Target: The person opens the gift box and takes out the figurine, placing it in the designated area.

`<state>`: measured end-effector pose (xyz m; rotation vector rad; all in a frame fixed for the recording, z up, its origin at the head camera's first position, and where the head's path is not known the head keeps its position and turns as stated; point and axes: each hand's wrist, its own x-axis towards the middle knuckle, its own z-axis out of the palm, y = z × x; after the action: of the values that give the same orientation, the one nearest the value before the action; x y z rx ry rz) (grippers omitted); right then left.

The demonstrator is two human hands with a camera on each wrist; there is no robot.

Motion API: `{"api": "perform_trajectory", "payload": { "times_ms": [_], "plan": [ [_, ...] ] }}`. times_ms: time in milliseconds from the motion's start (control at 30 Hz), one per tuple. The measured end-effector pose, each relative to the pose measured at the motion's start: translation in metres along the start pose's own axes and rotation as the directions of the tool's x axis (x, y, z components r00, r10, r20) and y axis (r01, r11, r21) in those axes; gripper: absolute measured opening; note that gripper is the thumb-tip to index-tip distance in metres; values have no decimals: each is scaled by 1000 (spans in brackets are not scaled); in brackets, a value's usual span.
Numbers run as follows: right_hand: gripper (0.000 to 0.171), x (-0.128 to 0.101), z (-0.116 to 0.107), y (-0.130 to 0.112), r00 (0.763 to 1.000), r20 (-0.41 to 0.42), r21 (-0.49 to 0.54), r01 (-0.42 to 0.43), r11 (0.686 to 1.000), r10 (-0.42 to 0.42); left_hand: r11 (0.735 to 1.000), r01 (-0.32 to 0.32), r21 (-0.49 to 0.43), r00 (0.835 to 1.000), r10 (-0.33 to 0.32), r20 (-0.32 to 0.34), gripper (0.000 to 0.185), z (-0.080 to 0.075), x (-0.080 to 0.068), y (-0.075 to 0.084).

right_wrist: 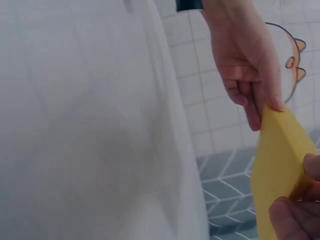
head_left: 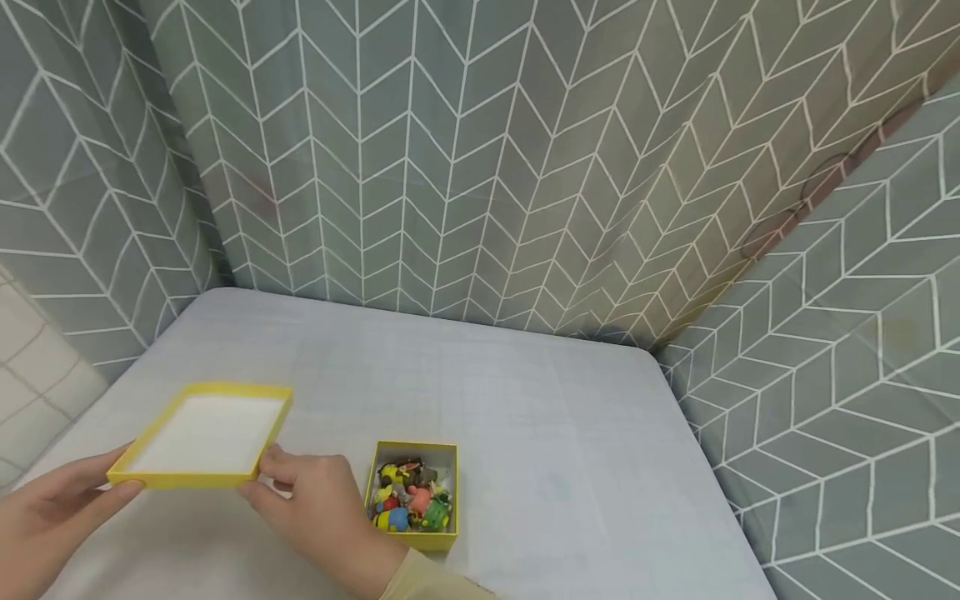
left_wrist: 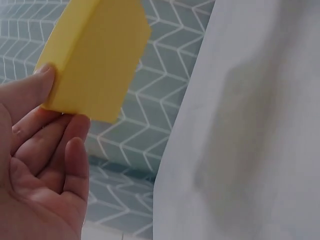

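Both hands hold the yellow box lid (head_left: 202, 433) upturned, white inside showing, just above the grey table (head_left: 525, 433) and to the left of the small yellow box (head_left: 412, 493) — the box sits open on the table, full of little coloured toy figures (head_left: 411, 498). The left hand (head_left: 45, 508) pinches the lid's near-left corner, thumb on the rim and fingers beneath, as the left wrist view shows; the right hand (head_left: 318, 500) grips the near-right corner, fingers curled on the rim. The lid hangs well apart from the box, nearly level. Handling it well probably means keeping both corner grips light and even, so the thin card does not twist — and watching the right wrist, which lies just beside the box.
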<state>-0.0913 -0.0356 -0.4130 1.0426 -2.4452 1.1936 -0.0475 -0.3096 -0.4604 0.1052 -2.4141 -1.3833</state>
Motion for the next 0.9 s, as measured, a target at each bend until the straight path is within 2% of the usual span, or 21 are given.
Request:
{"api": "perform_trajectory", "payload": {
  "times_ms": [100, 233, 467, 567, 700, 800, 900],
  "plan": [
    [26, -4, 16, -1, 1000, -2, -27, 27, 999, -27, 996, -40, -79, 999, 39, -23, 50, -5, -2, -18],
    [20, -8, 31, 2, 999, 16, -82, 47, 996, -46, 995, -18, -100, 1000, 18, -8, 45, -10, -2, -37],
    [19, -1, 41, 10, 997, 68, -168, 53, 984, -42, 994, 107, -12, 992, -106, 70, 40, -12, 4, -64],
    [16, 3, 45, 12, 994, 104, -196, 47, 979, -27, 992, 126, 25, 989, -127, 75, 39, -12, 7, -72],
    [12, 5, 50, 12, 989, 150, -235, 37, 971, -2, 995, 90, 38, 992, -93, 83, 38, -11, 7, -79],
    [14, 7, 53, 13, 984, 180, -281, 52, 958, -1, 998, 62, 20, 995, -63, 83, 39, -12, 7, -83],
    [26, 9, 56, 13, 977, 214, -303, 51, 952, 16, 995, 90, 46, 992, -94, 82, 36, -14, 7, -83]
  ]
}}
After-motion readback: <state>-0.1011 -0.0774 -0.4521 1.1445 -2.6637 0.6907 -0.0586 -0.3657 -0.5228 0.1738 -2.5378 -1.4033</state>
